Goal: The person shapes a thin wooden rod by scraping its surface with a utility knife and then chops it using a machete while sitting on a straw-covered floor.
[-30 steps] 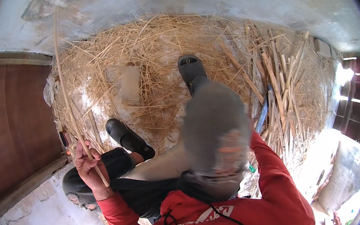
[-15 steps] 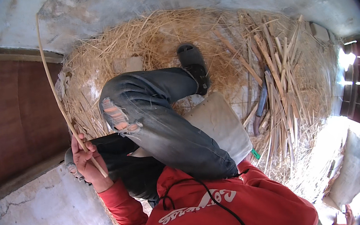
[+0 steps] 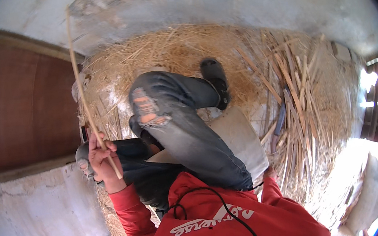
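A long, thin, pale wooden strip point(image 3: 79, 79) is pinched in my left hand point(image 3: 104, 162), on the left above my bent leg. It stands up and away from me, bowed slightly, its far tip near the pale wall; its short lower end reaches past my palm toward the wrist. Only a small part of my right hand point(image 3: 270, 172) shows, beside the near right corner of a beige-grey sheet point(image 3: 240, 133) under my thigh. Its fingers are mostly hidden, and what it holds, if anything, cannot be made out.
Several split wooden strips point(image 3: 296, 100) lie in a loose pile on the right. Among them is a long tool point(image 3: 280, 121) with a dark blue length and brown curved end. Straw-like shavings point(image 3: 166, 45) cover the floor. A brown panel point(image 3: 8, 107) stands at left.
The whole view has shifted, scene items appearing further right and lower. My left hand keeps its hold on the strip. A small green thing beside my right hand no longer shows.
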Tool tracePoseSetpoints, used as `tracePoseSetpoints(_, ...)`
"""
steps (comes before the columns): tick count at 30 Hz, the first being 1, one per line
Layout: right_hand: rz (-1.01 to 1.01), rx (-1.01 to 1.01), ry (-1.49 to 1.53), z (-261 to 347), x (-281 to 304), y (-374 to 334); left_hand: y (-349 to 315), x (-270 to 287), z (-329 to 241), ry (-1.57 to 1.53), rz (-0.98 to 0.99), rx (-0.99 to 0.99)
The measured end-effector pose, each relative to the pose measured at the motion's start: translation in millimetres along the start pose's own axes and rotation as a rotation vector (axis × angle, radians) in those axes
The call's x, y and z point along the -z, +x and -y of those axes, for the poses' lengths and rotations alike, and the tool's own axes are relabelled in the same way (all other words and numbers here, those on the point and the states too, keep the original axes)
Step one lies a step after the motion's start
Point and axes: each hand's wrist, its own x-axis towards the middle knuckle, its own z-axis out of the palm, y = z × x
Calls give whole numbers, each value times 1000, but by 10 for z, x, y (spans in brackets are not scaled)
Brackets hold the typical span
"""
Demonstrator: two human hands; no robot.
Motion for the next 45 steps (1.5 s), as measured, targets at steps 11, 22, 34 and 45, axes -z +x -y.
tracePoseSetpoints(11, -589, 579, 571, 486, 3452, 1170, 375, 22, 47, -17, 130, 63)
tracePoseSetpoints(22, -317, 1962, 245, 5886, 4651, -3111, 804, -343, -360, 123, 247, 53)
tracePoseSetpoints(34, -309, 1889, -189, 6292, 3722, -2873, 1093, -318, -74, -5, 274, 223)
tracePoseSetpoints(45, -406, 1897, -347, 6563, 3452, -2729, 1094, -161, -6, -16, 222, 270)
